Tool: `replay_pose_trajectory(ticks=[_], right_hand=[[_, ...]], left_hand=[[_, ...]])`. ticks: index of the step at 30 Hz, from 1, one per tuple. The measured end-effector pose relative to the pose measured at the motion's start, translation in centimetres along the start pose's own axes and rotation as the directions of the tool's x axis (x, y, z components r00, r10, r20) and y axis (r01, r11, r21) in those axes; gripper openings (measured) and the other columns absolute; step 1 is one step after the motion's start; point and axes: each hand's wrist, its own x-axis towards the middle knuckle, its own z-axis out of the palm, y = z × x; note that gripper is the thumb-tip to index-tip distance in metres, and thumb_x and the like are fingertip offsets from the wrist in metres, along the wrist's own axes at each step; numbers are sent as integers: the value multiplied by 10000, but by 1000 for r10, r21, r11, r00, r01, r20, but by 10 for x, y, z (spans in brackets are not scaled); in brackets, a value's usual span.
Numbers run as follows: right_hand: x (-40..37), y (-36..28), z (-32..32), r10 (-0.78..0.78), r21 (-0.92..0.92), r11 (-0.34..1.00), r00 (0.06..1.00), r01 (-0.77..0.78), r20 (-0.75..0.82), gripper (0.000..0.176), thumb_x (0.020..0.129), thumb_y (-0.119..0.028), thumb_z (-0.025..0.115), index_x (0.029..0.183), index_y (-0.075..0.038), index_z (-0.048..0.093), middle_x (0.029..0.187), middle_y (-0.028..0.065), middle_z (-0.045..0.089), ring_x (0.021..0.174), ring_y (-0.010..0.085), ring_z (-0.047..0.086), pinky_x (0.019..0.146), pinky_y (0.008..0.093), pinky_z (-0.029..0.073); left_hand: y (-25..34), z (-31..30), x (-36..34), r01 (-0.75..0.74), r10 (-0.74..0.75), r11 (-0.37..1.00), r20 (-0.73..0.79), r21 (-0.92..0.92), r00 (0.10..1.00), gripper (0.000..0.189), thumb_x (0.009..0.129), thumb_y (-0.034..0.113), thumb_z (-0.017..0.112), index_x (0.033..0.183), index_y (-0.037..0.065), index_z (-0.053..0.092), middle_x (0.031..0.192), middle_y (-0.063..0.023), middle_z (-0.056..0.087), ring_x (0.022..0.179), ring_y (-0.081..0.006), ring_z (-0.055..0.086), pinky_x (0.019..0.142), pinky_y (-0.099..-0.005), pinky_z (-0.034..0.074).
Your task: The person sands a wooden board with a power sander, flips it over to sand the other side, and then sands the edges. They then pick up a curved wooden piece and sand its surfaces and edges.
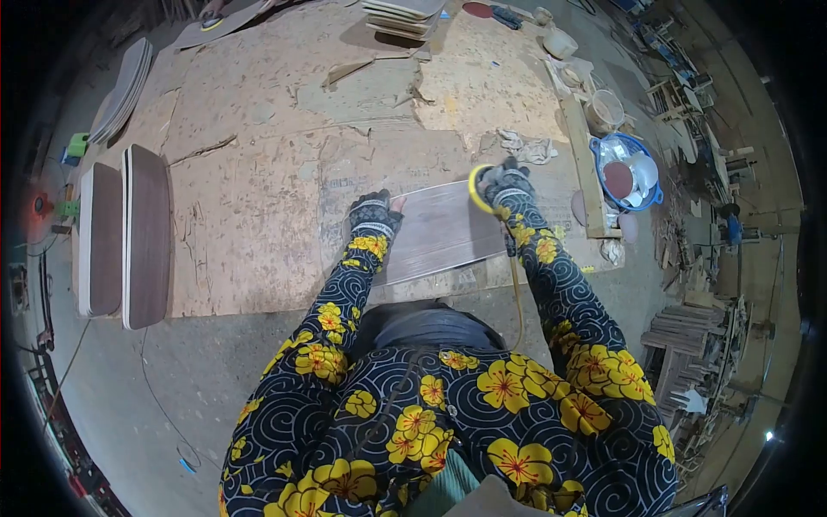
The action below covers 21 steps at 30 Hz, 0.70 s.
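Observation:
A wood-grained board (444, 226) with pale edges lies flat on the worktable (250, 215) in front of me. On its left end rests my left hand (376, 214), in a patterned grey glove, its thumb stretched out over the surface and nothing gripped. My right hand (506, 184), gloved too, is closed over a round sander with a yellow rim (475, 191) at the board's right end. A yellowish hose (518, 302) runs from near the right wrist down toward my body. The sander's underside is hidden.
Two stacks of rounded boards (145, 233) stand at the left edge, with more boards (125, 90) behind. Another stack (405, 19) sits at the far side, near a person's hand (211, 10). A blue basket (658, 191) with discs is beyond the wooden rail (586, 172).

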Motion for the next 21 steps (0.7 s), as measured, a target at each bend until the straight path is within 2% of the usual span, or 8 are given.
replay_pose_trajectory(ticks=[2,5,6,9,11,13,18,21], right_hand=[[-56,-51,-54,-3,100,995,999,-2,54,710,736,-426,756,1294,-158,409,1252,227,487,1143,371,571,911,451,498],[-24,-37,-20,0,93,996,1000,-2,31,711,740,-441,749,1290,-149,407,1267,218,487,1143,368,567,908,453,496],[-9,-28,-11,-2,80,997,1000,1,16,719,740,-441,749,1299,-151,403,1271,219,486,1141,366,567,907,453,495],[8,-22,-16,-74,-213,972,989,100,127,714,761,-441,719,1328,-147,402,1297,233,455,1132,371,567,900,444,500],[3,-16,-11,-76,-219,973,997,75,6,735,763,-442,704,1360,-155,384,1331,246,418,1158,366,551,894,449,507],[-3,-28,-5,-5,-112,994,1000,8,27,746,750,-441,713,1363,-173,383,1341,248,411,1163,366,550,897,451,508],[-33,-94,15,-193,-71,978,981,194,19,731,732,-408,729,1345,-187,399,1307,224,439,1132,382,577,893,473,515],[-82,-128,-19,-252,94,966,962,243,105,716,730,-377,731,1337,-186,402,1288,216,450,1140,391,571,888,497,515]], left_hand=[[0,-15,-3,10,-8,999,59,-42,998,555,903,527,463,1090,40,654,1051,-203,662,1008,-365,611,917,-448,457],[-29,4,0,-80,84,995,61,-55,995,525,916,494,451,1097,45,655,1063,-205,659,1024,-368,606,928,-446,457],[-29,4,1,-43,45,997,35,-66,998,500,916,485,457,1075,56,657,1030,-201,664,993,-368,616,897,-457,468],[-26,0,-2,61,-63,994,-11,-90,998,457,922,465,451,1042,78,663,972,-190,675,938,-369,636,844,-475,490],[-27,3,1,65,-64,994,14,-89,998,457,924,459,447,1052,79,665,978,-192,674,943,-368,635,849,-473,490],[-28,3,0,72,-71,992,16,-100,997,456,925,454,443,1055,80,667,985,-191,674,949,-368,633,853,-472,489],[-34,15,0,89,-102,982,-71,-168,992,446,933,434,424,1040,84,679,997,-181,676,955,-376,629,861,-479,483],[-33,6,2,134,-128,982,51,-132,990,429,940,404,407,1021,85,682,995,-181,676,949,-380,628,856,-486,482]])
